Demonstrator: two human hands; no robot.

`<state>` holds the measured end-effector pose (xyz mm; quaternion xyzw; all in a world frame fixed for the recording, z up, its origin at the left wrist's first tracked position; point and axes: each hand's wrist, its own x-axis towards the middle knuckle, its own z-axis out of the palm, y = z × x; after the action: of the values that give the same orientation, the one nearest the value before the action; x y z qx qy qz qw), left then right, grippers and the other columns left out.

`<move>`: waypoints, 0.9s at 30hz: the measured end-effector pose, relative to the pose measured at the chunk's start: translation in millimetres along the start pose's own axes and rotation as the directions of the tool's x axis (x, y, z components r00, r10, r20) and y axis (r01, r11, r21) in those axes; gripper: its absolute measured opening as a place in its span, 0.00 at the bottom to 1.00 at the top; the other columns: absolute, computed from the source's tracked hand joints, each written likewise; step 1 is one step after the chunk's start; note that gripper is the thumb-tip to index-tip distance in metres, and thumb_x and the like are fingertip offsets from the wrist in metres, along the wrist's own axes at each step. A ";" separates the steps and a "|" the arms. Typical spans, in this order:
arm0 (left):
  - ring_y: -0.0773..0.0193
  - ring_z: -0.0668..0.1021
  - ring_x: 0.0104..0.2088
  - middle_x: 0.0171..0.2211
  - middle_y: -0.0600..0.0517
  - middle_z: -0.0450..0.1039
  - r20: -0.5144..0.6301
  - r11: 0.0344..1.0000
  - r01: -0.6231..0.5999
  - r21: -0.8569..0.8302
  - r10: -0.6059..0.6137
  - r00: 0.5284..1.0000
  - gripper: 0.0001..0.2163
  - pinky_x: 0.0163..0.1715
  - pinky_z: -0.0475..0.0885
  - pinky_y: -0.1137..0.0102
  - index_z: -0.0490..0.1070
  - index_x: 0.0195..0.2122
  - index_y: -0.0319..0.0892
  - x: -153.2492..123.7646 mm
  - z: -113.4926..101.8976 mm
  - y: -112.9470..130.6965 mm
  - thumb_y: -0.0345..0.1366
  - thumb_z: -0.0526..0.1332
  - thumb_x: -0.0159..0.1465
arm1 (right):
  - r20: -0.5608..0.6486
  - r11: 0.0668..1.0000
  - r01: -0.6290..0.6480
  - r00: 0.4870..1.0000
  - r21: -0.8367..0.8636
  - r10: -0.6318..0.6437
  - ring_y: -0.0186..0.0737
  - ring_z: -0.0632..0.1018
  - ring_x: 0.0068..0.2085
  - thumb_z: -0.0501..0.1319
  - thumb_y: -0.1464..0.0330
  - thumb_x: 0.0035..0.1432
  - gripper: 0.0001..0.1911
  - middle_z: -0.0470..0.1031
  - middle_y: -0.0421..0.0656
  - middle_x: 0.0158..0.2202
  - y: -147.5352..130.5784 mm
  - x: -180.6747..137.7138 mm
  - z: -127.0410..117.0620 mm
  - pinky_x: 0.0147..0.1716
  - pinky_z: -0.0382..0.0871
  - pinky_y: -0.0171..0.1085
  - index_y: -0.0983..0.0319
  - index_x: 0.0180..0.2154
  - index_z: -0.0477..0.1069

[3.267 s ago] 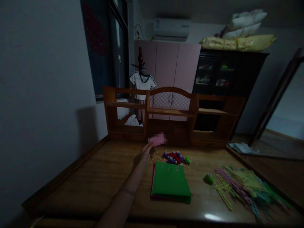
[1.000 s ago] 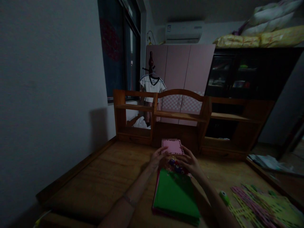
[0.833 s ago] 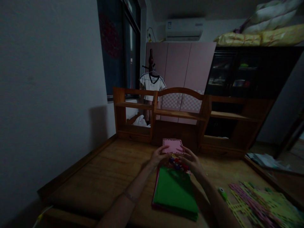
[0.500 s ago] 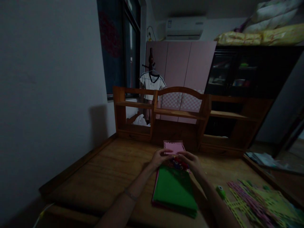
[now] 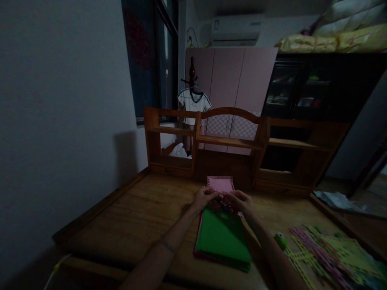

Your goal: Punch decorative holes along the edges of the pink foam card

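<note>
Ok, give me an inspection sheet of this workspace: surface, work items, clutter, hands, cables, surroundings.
Surface: wooden table, dimly lit.
Work items: pink card with holes along its edges; green-topped stack.
Clutter: punched strips at right, green toy beside them; small toys behind the stack, partly hidden.
Hands: left hand and right hand both hold the card's near edge.
Cables: pale cord at the near left corner.
Surroundings: shelf, wardrobe, hanging shirt, air conditioner.
</note>
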<state>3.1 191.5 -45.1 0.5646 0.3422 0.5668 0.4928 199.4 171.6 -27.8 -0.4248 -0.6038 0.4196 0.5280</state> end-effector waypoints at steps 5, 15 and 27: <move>0.61 0.76 0.34 0.33 0.46 0.76 0.040 0.999 -0.023 0.026 0.022 0.999 0.18 0.34 0.70 0.72 0.76 0.36 0.36 -1.8 2.3 5.4 0.45 0.69 0.49 | -0.006 1.000 -0.008 1.000 0.008 0.008 0.44 0.76 0.31 0.67 0.51 0.46 0.21 0.76 0.46 0.29 5.0 0.7 -1.1 0.28 0.69 0.36 0.64 0.31 0.74; 0.58 0.76 0.37 0.36 0.45 0.76 0.051 0.994 -0.038 0.099 0.033 0.998 0.19 0.37 0.70 0.70 0.76 0.37 0.37 -4.4 5.3 9.4 0.44 0.69 0.49 | -0.058 1.000 -0.003 0.998 0.008 0.003 0.42 0.76 0.29 0.67 0.50 0.44 0.22 0.76 0.45 0.29 -0.1 -2.1 -0.5 0.27 0.68 0.35 0.63 0.31 0.74; 0.70 0.70 0.23 0.22 0.54 0.68 -0.050 0.998 -0.043 0.048 0.045 0.998 0.19 0.23 0.64 0.77 0.68 0.24 0.36 -0.9 7.4 1.3 0.47 0.70 0.45 | -0.054 0.999 0.012 0.998 0.046 -0.010 0.42 0.77 0.29 0.69 0.52 0.42 0.22 0.75 0.42 0.27 1.7 -1.3 4.3 0.26 0.67 0.34 0.61 0.31 0.70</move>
<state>9.9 189.1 -43.2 0.5687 0.3552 0.5837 0.4580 195.4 170.6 -30.2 -0.4204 -0.5819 0.4190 0.5560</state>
